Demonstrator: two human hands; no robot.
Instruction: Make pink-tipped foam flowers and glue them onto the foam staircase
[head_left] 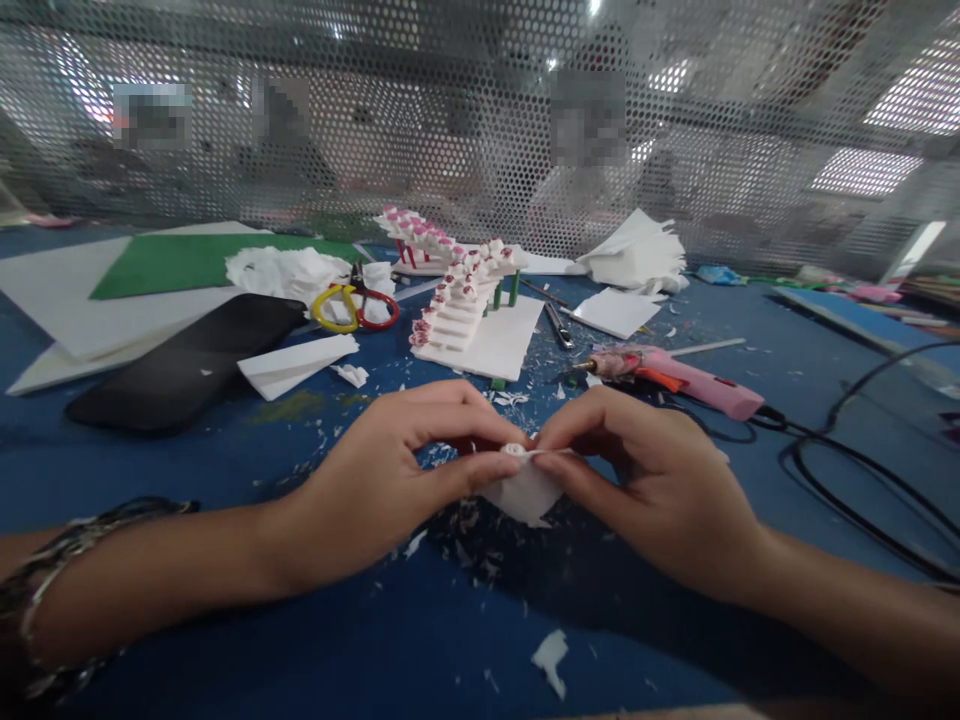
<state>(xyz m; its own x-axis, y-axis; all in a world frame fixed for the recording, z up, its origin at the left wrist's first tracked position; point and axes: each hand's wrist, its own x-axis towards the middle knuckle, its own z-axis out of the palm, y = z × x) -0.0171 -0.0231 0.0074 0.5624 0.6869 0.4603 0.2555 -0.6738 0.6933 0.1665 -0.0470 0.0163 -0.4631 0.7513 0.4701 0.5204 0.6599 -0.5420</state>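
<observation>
Between my hands is a small piece of white paper [523, 494], with a tight rolled coil at its upper left edge. My left hand [390, 470] pinches the coil between thumb and forefinger. The fingertips of my right hand [649, 475] pinch the paper's upper edge just to the right of it. Loose paper hangs down below both pinches. Straight beyond my hands stands a white model staircase [461, 315] with small red-and-white paper flowers along its sides and green posts.
A pink glue gun [675, 375] with a black cable lies at right. Left are a black phone [195, 360], red-and-yellow scissors [354, 305], a folded paper strip [300, 365] and a green sheet [202, 262]. Stacked paper [636, 255] and a perforated metal screen [465, 120] stand behind. Scraps litter the blue table.
</observation>
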